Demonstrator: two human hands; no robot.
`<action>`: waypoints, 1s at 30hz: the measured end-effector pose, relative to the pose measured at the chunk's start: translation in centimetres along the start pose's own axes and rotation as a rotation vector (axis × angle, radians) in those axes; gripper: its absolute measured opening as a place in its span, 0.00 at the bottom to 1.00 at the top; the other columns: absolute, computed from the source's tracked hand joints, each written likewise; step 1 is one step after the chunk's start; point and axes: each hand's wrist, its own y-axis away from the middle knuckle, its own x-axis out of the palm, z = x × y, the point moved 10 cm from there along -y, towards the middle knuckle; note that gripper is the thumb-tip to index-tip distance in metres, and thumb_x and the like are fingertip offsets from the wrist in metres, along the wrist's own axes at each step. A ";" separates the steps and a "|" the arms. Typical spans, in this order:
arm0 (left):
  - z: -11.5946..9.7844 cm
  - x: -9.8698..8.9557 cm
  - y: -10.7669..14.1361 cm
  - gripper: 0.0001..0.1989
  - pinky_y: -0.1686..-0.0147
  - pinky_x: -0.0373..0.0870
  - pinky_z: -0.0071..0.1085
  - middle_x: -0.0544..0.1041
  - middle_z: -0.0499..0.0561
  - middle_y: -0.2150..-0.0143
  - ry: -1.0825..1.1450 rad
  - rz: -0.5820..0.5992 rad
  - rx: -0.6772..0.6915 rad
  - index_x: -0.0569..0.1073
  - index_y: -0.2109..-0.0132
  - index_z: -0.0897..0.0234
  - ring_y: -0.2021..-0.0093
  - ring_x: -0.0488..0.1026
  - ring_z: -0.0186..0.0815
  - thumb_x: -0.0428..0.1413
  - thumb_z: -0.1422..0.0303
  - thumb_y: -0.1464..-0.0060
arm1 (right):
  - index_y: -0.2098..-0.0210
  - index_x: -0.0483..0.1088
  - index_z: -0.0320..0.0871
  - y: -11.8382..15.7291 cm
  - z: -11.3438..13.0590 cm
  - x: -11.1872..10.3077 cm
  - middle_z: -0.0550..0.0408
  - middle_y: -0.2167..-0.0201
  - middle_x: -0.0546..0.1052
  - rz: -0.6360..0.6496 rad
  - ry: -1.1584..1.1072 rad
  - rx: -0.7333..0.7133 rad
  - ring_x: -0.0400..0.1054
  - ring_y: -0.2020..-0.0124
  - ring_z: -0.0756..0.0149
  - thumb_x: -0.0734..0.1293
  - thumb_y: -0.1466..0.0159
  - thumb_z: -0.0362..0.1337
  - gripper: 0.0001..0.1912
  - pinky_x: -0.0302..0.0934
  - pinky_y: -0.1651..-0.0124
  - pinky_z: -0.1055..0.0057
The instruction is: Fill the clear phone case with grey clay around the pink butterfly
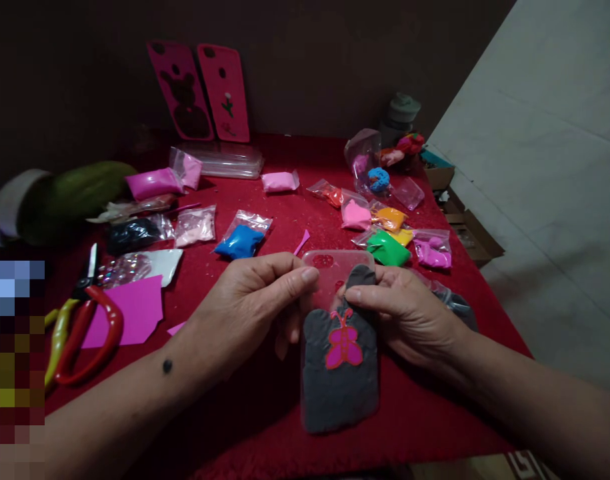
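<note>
A clear phone case is held between my hands above the table's front part. Dark grey clay covers its lower portion and rises in lobes on both sides. On the clay sits a pink butterfly with orange outlines. My left hand is closed at the case's upper left edge, thumb against its fingers. Wrapped around the right edge, my right hand presses its thumb on the grey clay near the top right, with fingers hidden behind the case. The camera cutout at the top left remains uncovered.
Clay packets, blue, green and several others, lie across the red cloth. Scissors rest on pink paper at left. Two decorated pink cases lean on the wall. A cardboard box stands beyond the right edge.
</note>
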 end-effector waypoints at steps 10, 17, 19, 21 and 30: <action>0.0 0.1 0.0 0.18 0.83 0.63 0.21 0.71 0.43 0.85 -0.007 0.006 -0.005 0.67 0.76 0.63 0.85 0.66 0.27 0.52 0.62 0.38 | 0.75 0.74 0.38 -0.1 0.0 0.4 0.57 0.78 0.77 0.022 -0.020 0.002 0.68 0.77 0.73 0.78 0.52 0.32 0.09 0.63 0.70 0.76; 0.0 0.1 -0.2 0.18 0.83 0.62 0.21 0.71 0.43 0.85 -0.008 0.009 0.024 0.67 0.76 0.64 0.85 0.66 0.27 0.52 0.61 0.39 | 0.73 0.75 0.36 0.1 0.1 -0.1 0.56 0.78 0.77 -0.002 -0.019 -0.016 0.69 0.77 0.74 0.78 0.52 0.32 0.09 0.64 0.69 0.77; -0.1 0.1 -0.2 0.18 0.84 0.62 0.21 0.71 0.43 0.85 -0.005 0.010 0.029 0.68 0.76 0.64 0.86 0.66 0.27 0.52 0.62 0.39 | 0.73 0.75 0.36 0.1 0.4 -0.1 0.56 0.78 0.77 0.002 -0.030 -0.033 0.70 0.77 0.73 0.77 0.51 0.33 0.09 0.65 0.69 0.76; -0.1 0.2 -0.1 0.18 0.84 0.62 0.21 0.71 0.43 0.86 -0.006 0.011 0.025 0.68 0.76 0.64 0.86 0.66 0.28 0.52 0.62 0.39 | 0.73 0.75 0.36 0.1 0.7 -0.1 0.55 0.78 0.77 0.004 -0.024 -0.050 0.71 0.77 0.72 0.76 0.50 0.33 0.09 0.66 0.69 0.76; -0.1 0.2 -0.2 0.18 0.84 0.61 0.21 0.70 0.44 0.86 -0.009 0.017 0.019 0.68 0.76 0.63 0.86 0.65 0.28 0.52 0.61 0.39 | 0.75 0.74 0.37 -0.2 0.7 -0.5 0.55 0.78 0.76 -0.018 0.004 -0.052 0.70 0.78 0.72 0.77 0.50 0.33 0.09 0.64 0.70 0.75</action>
